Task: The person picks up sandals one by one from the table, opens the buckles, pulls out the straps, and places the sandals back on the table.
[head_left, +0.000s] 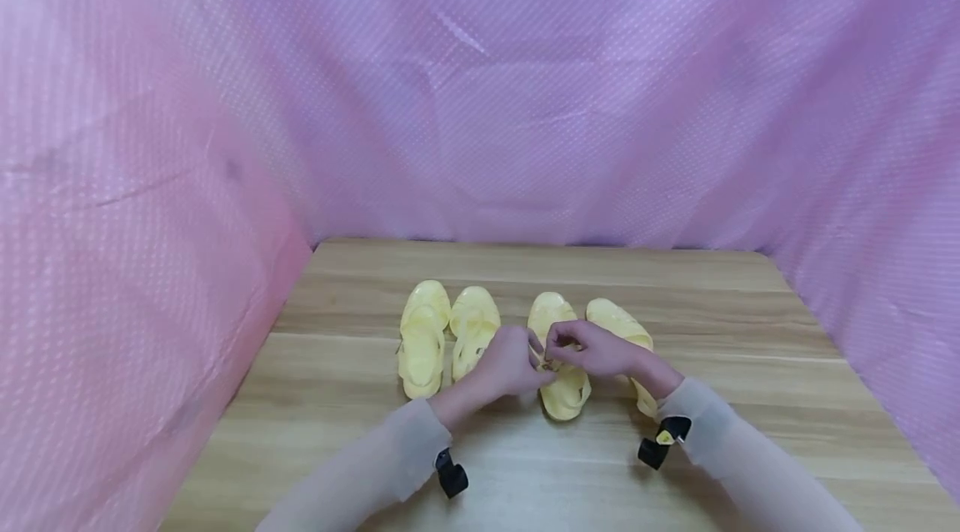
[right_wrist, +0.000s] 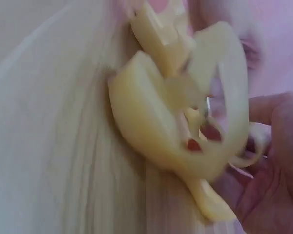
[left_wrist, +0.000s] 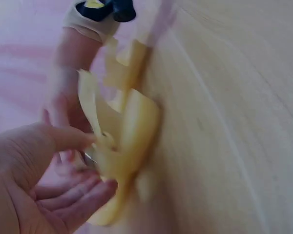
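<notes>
Four yellow sandals lie in a row on the wooden counter [head_left: 720, 323], toes pointing away from the person, with pink bubble-textured sheeting [head_left: 150, 182] walling in the left, back and right sides. The two sandals on the left, the far-left sandal [head_left: 422, 338] and its neighbour [head_left: 472, 325], lie close side by side and untouched. The third sandal [head_left: 561, 378] sits at the middle of the counter, and both hands meet over its strap area. The fourth sandal [head_left: 618, 323] lies just to its right, partly hidden under the right forearm.

The left hand [head_left: 508, 363] has its fingers curled in toward the third sandal's strap; in the left wrist view the thumb [left_wrist: 68, 139] and fingers [left_wrist: 83, 192] close on the thin yellow strap [left_wrist: 105, 146] from either side, pinching it. The right hand [head_left: 592, 348] is curled too, its fingertips pinching at the same strap next to the left hand's; the right wrist view shows its fingers [right_wrist: 278, 114] bent around the strap loop [right_wrist: 232, 97] beside the sandal's heel end. Both wrist views are blurred, so the exact grip point on the buckle cannot be made out. A small black device [head_left: 452, 474] is strapped at the left sleeve cuff and another [head_left: 662, 440] at the right cuff.
</notes>
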A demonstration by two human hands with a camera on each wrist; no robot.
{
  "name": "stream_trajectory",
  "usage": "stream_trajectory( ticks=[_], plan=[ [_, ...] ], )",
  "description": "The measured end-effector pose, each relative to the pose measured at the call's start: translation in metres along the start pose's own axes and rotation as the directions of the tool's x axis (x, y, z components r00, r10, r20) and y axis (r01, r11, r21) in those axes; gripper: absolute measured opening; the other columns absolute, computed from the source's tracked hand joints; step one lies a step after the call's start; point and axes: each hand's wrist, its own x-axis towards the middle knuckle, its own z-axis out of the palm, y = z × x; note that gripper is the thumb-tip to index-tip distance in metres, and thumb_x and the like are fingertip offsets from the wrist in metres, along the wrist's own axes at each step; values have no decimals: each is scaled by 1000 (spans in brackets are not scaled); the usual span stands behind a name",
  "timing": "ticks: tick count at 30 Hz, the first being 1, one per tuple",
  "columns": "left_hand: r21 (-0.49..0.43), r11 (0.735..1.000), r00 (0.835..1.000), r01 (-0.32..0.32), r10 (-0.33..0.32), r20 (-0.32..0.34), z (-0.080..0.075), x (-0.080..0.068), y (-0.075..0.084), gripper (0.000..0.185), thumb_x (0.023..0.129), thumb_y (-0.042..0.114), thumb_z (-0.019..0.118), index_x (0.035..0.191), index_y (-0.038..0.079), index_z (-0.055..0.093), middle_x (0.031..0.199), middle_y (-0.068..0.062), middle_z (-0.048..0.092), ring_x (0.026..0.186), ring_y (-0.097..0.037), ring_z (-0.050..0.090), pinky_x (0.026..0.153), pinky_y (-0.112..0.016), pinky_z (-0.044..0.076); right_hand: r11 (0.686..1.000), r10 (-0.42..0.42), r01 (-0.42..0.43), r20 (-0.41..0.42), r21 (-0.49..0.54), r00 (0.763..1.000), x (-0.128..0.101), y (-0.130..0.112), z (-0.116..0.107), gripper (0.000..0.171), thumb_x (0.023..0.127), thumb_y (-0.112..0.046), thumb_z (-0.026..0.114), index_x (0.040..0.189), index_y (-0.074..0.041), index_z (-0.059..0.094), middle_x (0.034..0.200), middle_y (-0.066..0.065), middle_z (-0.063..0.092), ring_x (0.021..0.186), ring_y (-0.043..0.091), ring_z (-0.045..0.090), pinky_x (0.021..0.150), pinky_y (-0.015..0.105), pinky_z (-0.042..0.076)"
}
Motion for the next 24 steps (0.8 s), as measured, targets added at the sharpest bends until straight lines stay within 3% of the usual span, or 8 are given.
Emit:
stream_trajectory(
  ticks=[5,9,12,17,21,24],
  plan=[
    [166,986,998,-1,-9,56,-23,-3,14,73,73,31,94,133,6,61,103,-6,74,82,-13,67,63,-25,54,996,30,-34,-52,-82,998,-2,-20,0,29,108,-33,63,124,-9,63,105,0,75,96,10,71,85,29,60],
    [113,994,980,8,-30,199,-33,2,20,84,75,51,91,143,10,63,126,-7,75,106,-16,72,76,-26,58,992,49,-59,-99,-110,994,-9,-22,-4,23,108,-28,63,120,-9,68,104,1,76,97,10,71,84,29,61],
    [33,999,977,22,-28,209,-31,5,17,66,84,52,86,132,9,73,120,-6,79,106,-16,75,78,-24,59,996,27,-35,-95,-77,995,-13,-15,-4,9,104,-17,68,108,-11,73,99,1,77,94,9,72,83,28,62],
    [-11,999,995,-32,33,90,-14,9,4,26,88,29,88,100,7,85,93,-5,84,77,-7,74,67,-18,57,999,6,-8,-87,-31,996,-15,-5,2,5,98,-14,77,103,-14,76,98,-3,78,91,3,72,82,26,63],
    [-15,998,995,-66,67,71,-5,11,-4,15,86,27,90,86,12,87,80,0,82,64,1,65,61,-15,52,999,11,-15,-86,-39,996,-18,-3,5,4,97,-18,79,99,-16,76,95,-6,77,89,2,71,82,27,63],
    [-65,997,993,-51,57,101,-5,13,-3,13,87,22,88,90,10,86,81,-2,82,66,-2,69,60,-16,54,999,11,-15,-96,-40,995,-21,-4,2,5,96,-14,79,95,-16,75,93,-5,76,88,2,71,82,28,63]
  ],
)
